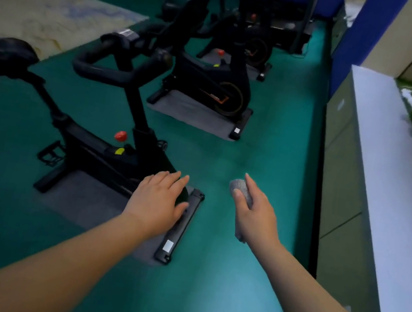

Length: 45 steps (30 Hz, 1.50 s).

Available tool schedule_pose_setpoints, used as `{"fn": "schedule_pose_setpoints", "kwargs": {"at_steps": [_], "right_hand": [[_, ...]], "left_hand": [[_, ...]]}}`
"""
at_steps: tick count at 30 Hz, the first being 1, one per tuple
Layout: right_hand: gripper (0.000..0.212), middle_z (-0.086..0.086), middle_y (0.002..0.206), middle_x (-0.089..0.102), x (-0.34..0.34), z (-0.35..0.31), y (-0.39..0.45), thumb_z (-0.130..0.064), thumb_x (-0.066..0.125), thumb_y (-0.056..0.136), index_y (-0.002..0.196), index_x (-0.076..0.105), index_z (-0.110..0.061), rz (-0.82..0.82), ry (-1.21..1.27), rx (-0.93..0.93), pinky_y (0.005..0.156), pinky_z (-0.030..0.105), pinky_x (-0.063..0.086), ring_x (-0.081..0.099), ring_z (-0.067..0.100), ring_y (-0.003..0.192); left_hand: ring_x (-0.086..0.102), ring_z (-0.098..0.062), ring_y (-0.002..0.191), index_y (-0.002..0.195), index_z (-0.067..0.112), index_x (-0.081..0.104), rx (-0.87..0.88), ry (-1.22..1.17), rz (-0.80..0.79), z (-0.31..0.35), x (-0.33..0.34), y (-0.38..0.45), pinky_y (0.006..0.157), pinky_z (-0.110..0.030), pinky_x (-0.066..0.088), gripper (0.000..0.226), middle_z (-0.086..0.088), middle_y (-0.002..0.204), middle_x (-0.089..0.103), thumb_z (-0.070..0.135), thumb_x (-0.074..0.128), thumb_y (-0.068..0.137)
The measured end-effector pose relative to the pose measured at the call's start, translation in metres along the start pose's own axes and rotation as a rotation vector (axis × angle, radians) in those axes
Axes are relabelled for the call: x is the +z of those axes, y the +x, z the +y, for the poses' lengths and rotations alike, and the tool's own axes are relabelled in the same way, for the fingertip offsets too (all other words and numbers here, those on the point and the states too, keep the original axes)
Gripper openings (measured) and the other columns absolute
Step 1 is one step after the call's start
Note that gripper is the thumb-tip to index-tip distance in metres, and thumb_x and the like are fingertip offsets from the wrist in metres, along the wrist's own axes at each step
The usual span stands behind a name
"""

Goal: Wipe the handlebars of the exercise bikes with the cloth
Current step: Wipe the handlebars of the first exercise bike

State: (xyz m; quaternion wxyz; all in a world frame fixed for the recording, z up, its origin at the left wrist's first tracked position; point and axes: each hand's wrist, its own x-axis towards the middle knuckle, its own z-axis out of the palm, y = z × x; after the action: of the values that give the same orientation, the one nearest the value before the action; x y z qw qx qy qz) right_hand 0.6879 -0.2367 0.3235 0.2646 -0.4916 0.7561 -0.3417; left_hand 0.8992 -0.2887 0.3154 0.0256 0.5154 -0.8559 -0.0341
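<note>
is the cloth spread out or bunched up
Bunched up: the grey cloth is wadded inside the closed right hand, a lump showing above the thumb and a bit below the palm.

floor: showing dark green
cloth: looking grey with tiny speckles
nearest bike: looking black
knob on the nearest bike: glowing red
sticker just below the knob: showing yellow
mat under the nearest bike: looking grey
second bike, at 12 o'clock: looking black, its wheel showing an orange ring
rug, at 10 o'clock: showing tan with pale blue swirls
cabinet top, at 3 o'clock: looking white
</note>
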Motion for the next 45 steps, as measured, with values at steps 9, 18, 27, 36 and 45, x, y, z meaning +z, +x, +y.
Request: {"fn": "schedule_pose_setpoints", "kwargs": {"at_steps": [9, 18, 27, 36, 45], "right_hand": [[0.051, -0.003, 0.138, 0.048, 0.067, -0.067, -0.008, -0.042, 0.047, 0.095, 0.144, 0.034, -0.036, 0.076, 0.061, -0.03, 0.092, 0.027, 0.039, 0.05, 0.016, 0.117], [0.05, -0.001, 0.14, 0.047, 0.129, -0.111, -0.031, -0.038, 0.048, 0.096, 0.143, 0.038, -0.03, 0.284, 0.132, 0.097, 0.097, 0.025, 0.034, 0.047, 0.016, 0.125], [0.046, -0.006, 0.142, 0.048, 0.132, -0.132, -0.029, -0.04, 0.047, 0.096, 0.141, 0.042, -0.033, 0.36, 0.189, 0.079, 0.106, 0.029, 0.035, 0.045, 0.009, 0.127], [0.044, -0.018, 0.132, 0.044, 0.128, -0.175, 0.005, -0.032, 0.047, 0.097, 0.141, 0.043, -0.029, 0.414, 0.336, -0.028, 0.108, 0.024, 0.032, 0.042, 0.001, 0.126], [0.044, -0.021, 0.136, 0.045, 0.14, -0.217, 0.03, -0.044, 0.046, 0.093, 0.137, 0.043, -0.041, 0.633, 0.347, 0.019, 0.104, 0.045, 0.043, 0.046, 0.005, 0.126]], "left_hand": [[0.022, -0.019, 0.14, 0.148, 0.027, 0.02, 0.059, -0.013, 0.067, -0.098, -0.023, -0.014, 0.113, -0.04, 0.023, 0.061, 0.005, 0.153, 0.027, 0.053, 0.033, 0.094], [0.031, -0.021, 0.136, 0.146, 0.026, 0.026, 0.272, 0.054, 0.04, -0.188, -0.035, -0.008, 0.109, -0.043, 0.03, 0.062, 0.002, 0.15, 0.035, 0.053, 0.037, 0.092], [0.036, -0.019, 0.132, 0.144, 0.025, 0.031, 0.376, -0.037, 0.129, -0.199, -0.059, 0.008, 0.107, -0.04, 0.034, 0.059, 0.005, 0.145, 0.04, 0.049, 0.043, 0.092], [0.047, -0.023, 0.113, 0.13, 0.018, 0.054, 0.447, -0.239, 0.399, -0.215, -0.121, 0.038, 0.098, -0.039, 0.041, 0.044, 0.001, 0.122, 0.057, 0.033, 0.056, 0.088], [0.039, -0.018, 0.116, 0.133, 0.025, 0.049, 0.544, -0.386, 0.366, -0.241, -0.168, 0.125, 0.098, -0.033, 0.032, 0.043, 0.006, 0.124, 0.051, 0.032, 0.053, 0.092]]}}
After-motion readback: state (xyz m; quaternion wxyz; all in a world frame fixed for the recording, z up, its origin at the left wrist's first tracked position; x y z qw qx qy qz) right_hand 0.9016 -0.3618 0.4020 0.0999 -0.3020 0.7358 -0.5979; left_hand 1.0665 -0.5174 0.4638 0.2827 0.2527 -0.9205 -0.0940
